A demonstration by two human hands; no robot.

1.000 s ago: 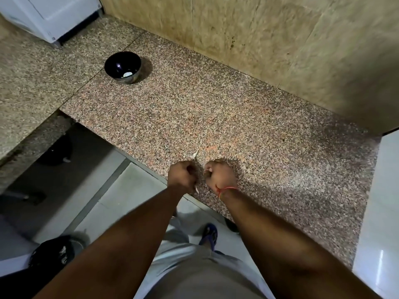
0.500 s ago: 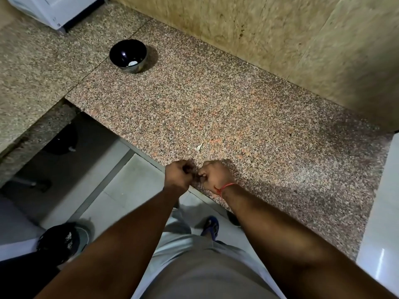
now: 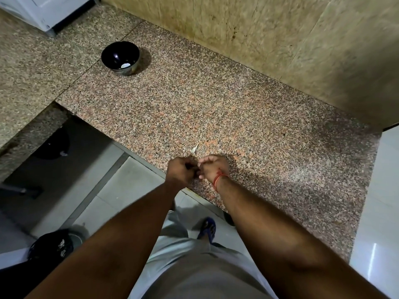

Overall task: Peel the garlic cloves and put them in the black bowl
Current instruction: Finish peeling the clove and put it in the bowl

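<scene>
My left hand [image 3: 180, 171] and my right hand [image 3: 213, 167] meet over the front edge of the speckled granite counter [image 3: 237, 117]. Both have curled fingers and pinch a small garlic clove between them, which the fingers hide almost entirely. A red thread circles my right wrist. A pale scrap of garlic peel [image 3: 194, 148] lies on the counter just beyond my hands. Far off at the back left stands the black bowl [image 3: 112, 52], upright, with one white peeled clove [image 3: 125, 65] inside.
A tan stone wall [image 3: 280, 39] runs behind the counter. A white appliance [image 3: 43, 11] sits at the back left corner. Below the counter's edge are a tiled floor [image 3: 121, 190], a black bag [image 3: 51, 247] and my blue shoe [image 3: 208, 228].
My hands have stayed pressed together at the counter edge, with my right hand's fingers shifting slightly. The view has tilted, so the bowl sits lower in the frame.
</scene>
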